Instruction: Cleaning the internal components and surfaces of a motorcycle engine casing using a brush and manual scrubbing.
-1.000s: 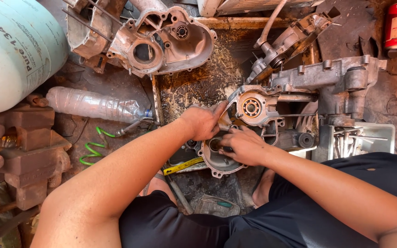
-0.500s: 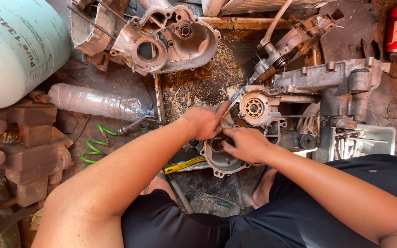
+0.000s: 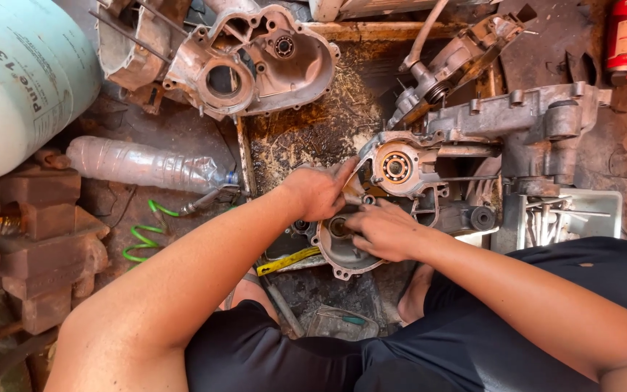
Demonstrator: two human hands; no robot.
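A round, greasy engine cover [image 3: 339,254] lies on the floor between my knees. My right hand [image 3: 382,231] rests on its right side, fingers curled toward the central hole. My left hand [image 3: 321,190] is closed around a thin metal tool whose tip points up toward an engine case with a bearing [image 3: 395,168] just behind. What exactly the fingers pinch at the cover's hole is hidden.
A large crankcase half [image 3: 255,62] lies at the back, another long engine casing [image 3: 524,120] at the right. A crushed plastic bottle [image 3: 146,165], a pale gas cylinder [image 3: 16,80], rusty iron blocks [image 3: 38,247], a green coiled hose [image 3: 143,232], a white parts tray [image 3: 575,214] and a red canister [image 3: 624,33] surround me.
Both hands stay on the cover with only slight shifts; the view has tilted a little.
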